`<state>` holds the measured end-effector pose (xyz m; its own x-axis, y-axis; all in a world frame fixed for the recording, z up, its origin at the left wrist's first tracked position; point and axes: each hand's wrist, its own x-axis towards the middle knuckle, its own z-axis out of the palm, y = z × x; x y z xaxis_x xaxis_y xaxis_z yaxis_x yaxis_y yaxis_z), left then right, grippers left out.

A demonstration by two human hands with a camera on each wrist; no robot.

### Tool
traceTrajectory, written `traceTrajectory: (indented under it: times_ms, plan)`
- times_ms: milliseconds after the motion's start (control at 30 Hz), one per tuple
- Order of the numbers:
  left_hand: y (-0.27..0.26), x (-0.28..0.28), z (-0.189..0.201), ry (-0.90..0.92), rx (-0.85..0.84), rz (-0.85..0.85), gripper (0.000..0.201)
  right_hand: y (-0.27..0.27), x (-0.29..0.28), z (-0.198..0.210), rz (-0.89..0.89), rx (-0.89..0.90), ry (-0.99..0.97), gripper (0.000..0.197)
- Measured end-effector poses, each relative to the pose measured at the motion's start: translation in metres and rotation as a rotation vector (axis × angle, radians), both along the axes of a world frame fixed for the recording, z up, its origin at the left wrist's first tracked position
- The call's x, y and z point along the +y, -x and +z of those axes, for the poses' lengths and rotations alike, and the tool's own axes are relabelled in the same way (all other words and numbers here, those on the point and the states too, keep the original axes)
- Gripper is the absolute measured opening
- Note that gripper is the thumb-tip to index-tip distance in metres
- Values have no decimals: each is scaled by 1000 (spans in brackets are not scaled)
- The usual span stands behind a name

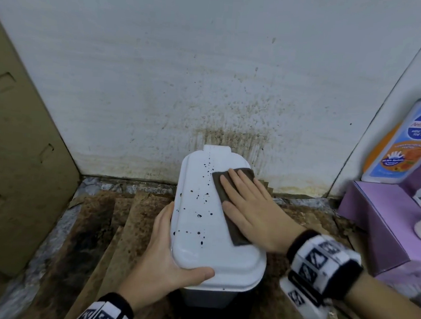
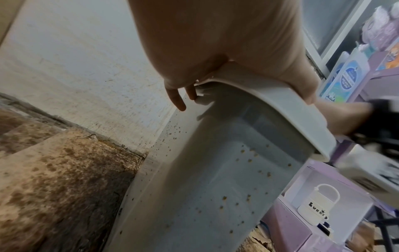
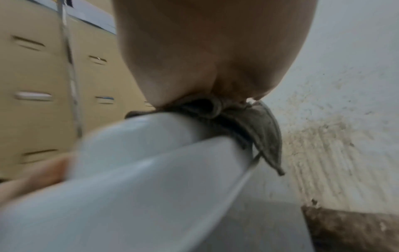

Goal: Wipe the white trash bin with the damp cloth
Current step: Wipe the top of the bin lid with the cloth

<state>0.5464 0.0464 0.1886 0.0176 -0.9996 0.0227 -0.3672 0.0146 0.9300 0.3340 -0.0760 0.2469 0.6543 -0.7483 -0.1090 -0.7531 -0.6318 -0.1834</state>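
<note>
Standing against the stained wall (image 1: 161, 68), the white trash bin (image 1: 198, 245) rests on the mottled brown floor (image 1: 95, 226), its lid flecked with dark spots. Your right hand (image 1: 253, 212) lies flat, fingers straight, pressing the damp cloth (image 1: 221, 185) onto the lid's right side. Your left hand (image 1: 162, 263) grips the lid's near-left corner, thumb along the front edge. A cardboard panel (image 1: 17, 158) stands left; a purple box (image 1: 379, 221) sits right.
</note>
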Motion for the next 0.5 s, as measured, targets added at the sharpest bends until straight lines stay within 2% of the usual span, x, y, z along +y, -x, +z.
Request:
traceTrajectory:
  times_ms: [167, 267, 333, 500]
  plan:
    - [0, -2, 3, -1, 23, 0, 135, -26, -75, 5, -32, 92, 6, 60]
    - [-3, -3, 2, -12, 13, -8, 136, -34, -100, 4, -19, 151, 9, 60]
    - [-5, -3, 2, -21, -24, -21, 138, -33, -102, 3, -4, 160, 12, 60]
    - [-6, -3, 1, -16, -65, -17, 139, -22, -78, -1, -22, 55, 4, 61]
